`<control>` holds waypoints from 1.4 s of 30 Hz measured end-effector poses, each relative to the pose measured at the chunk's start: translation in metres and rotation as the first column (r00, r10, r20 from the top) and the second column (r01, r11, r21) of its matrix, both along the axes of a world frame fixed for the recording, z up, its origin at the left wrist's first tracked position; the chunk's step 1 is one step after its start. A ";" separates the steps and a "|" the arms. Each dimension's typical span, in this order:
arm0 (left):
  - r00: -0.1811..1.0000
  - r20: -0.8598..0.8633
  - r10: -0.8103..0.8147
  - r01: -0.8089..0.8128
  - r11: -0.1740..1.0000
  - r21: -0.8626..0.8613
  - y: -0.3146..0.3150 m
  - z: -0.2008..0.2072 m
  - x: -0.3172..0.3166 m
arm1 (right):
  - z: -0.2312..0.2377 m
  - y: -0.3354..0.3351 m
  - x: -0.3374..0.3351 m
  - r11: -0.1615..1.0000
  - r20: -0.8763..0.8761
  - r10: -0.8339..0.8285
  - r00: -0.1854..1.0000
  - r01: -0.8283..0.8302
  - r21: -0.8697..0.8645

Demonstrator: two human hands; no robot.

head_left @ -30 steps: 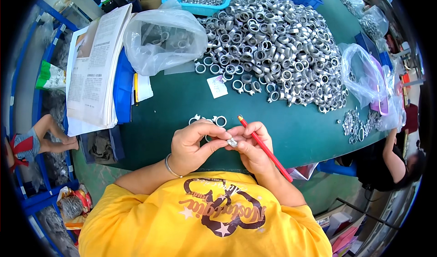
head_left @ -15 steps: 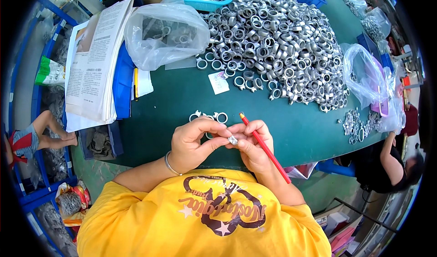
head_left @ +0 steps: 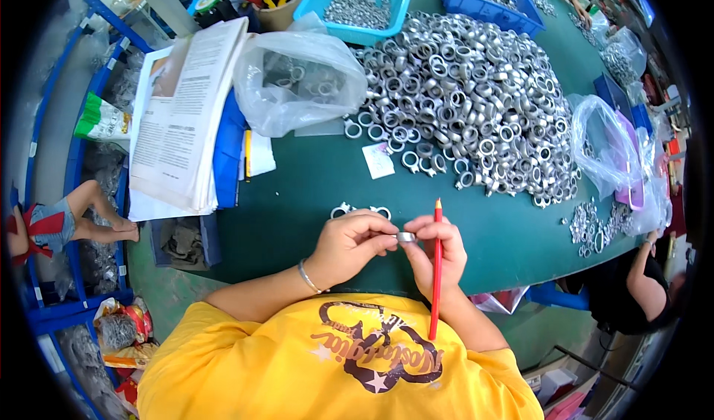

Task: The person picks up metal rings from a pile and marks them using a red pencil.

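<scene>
A small silvery metal ring (head_left: 406,237) is pinched between the fingertips of both hands, above the table's near edge. My left hand (head_left: 348,247) grips it from the left with thumb and forefinger. From the other side my right hand (head_left: 440,255) closes on it, also keeping a red pencil (head_left: 436,293) tucked between its fingers, tip upward. Just beyond my left fingers lie a few loose rings, one of them a ring with a small lug (head_left: 341,210), partly hidden. A large heap of similar metal rings (head_left: 476,100) covers the far middle of the table.
On the green table (head_left: 297,189) stand a clear plastic bag (head_left: 297,85), a stack of printed sheets (head_left: 178,122), a turquoise basket (head_left: 303,11) and a blue tray (head_left: 513,17) of metal parts. Smaller parts (head_left: 587,226) lie at right, near a co-worker's arm (head_left: 643,271).
My hands have turned the ring so its band shows more clearly. The red pencil has swung from slanted to nearly upright. The whole view has shifted slightly.
</scene>
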State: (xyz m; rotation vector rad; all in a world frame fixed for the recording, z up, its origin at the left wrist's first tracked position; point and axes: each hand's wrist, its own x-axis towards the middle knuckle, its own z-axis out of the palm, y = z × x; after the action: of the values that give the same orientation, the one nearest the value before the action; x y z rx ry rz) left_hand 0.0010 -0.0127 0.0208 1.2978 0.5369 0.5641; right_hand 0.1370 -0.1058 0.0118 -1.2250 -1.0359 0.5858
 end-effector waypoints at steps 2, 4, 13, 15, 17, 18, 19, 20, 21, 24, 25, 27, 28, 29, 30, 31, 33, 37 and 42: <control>0.997 0.059 0.056 -0.063 0.991 0.116 0.008 0.003 0.002 | 0.003 0.004 0.000 0.995 -0.141 0.094 0.986 -0.087 0.058; 0.993 0.081 0.089 -0.105 0.969 0.225 0.023 0.013 0.009 | 0.004 0.003 -0.001 0.996 -0.382 0.067 0.922 -0.036 0.086; 0.697 0.258 0.669 -0.501 0.712 -0.492 0.098 0.029 0.008 | 0.001 0.021 0.008 0.968 0.279 -0.041 0.959 0.107 -0.226; 0.748 0.211 0.629 -0.472 0.728 -0.498 0.086 0.029 0.007 | -0.002 0.030 0.007 0.979 0.420 -0.024 0.907 0.106 -0.173; 0.850 0.148 0.505 -0.407 0.810 -0.422 0.076 0.019 0.003 | 0.001 0.036 0.005 0.965 0.577 0.024 0.817 0.132 -0.227; 0.890 0.113 0.441 -0.371 0.846 -0.382 0.072 0.013 0.000 | 0.005 0.040 0.002 0.950 0.644 0.057 0.763 0.156 -0.269; 0.911 0.056 0.410 -0.373 0.872 -0.316 0.065 0.009 0.000 | 0.007 0.042 0.001 0.949 0.660 0.064 0.748 0.158 -0.272; 0.938 0.002 0.346 -0.338 0.918 -0.206 0.060 0.004 -0.003 | 0.005 0.043 0.001 0.959 0.628 0.036 0.777 0.150 -0.241; 0.955 -0.067 0.290 -0.296 0.946 -0.129 0.051 0.006 -0.002 | 0.001 0.043 0.003 0.966 0.596 0.004 0.803 0.150 -0.209; 0.984 -0.082 0.161 -0.161 0.987 0.002 0.030 0.001 -0.002 | -0.002 0.042 0.006 0.994 0.520 -0.112 0.847 0.099 0.052; 0.991 -0.104 0.086 -0.092 0.994 -0.051 0.029 0.001 -0.004 | 0.001 0.041 0.005 0.989 0.485 -0.132 0.864 0.084 0.120; 0.993 -0.110 0.040 -0.047 0.997 -0.064 0.028 0.006 -0.003 | 0.009 0.036 0.006 0.985 0.435 -0.128 0.891 0.062 0.162; 0.994 -0.112 0.016 -0.024 0.997 -0.069 0.027 0.007 -0.002 | 0.008 0.034 0.005 0.987 0.349 -0.112 0.930 0.063 0.149; 0.997 -0.041 0.066 -0.067 0.998 -0.010 0.025 0.008 -0.001 | 0.008 0.031 0.003 0.989 0.260 -0.097 0.961 0.063 0.136; 0.996 -0.014 0.092 -0.090 0.992 0.084 0.023 0.007 0.000 | 0.007 0.029 0.003 0.991 0.174 -0.082 0.981 0.062 0.121; 0.993 0.015 0.115 -0.116 0.977 0.177 0.022 0.006 0.000 | 0.006 0.025 0.005 0.996 0.091 -0.001 0.996 -0.008 0.092; 0.989 0.049 0.140 -0.149 0.940 0.308 0.021 0.007 0.000 | 0.004 0.020 0.007 0.994 -0.036 0.074 0.997 -0.071 0.081; 0.992 0.061 0.112 -0.127 0.918 0.377 0.017 0.011 -0.002 | 0.007 0.013 0.004 0.991 -0.233 0.133 0.963 -0.126 0.044; 0.998 0.031 0.050 -0.059 0.814 0.578 0.019 0.013 -0.006 | 0.008 0.009 0.006 0.974 -0.496 0.216 0.841 -0.223 0.046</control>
State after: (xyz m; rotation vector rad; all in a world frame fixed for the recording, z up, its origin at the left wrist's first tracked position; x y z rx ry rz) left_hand -0.0049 0.0065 0.0336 1.8623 0.3999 0.8255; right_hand 0.1428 -0.0969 0.0194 -0.8955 -0.7294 1.0322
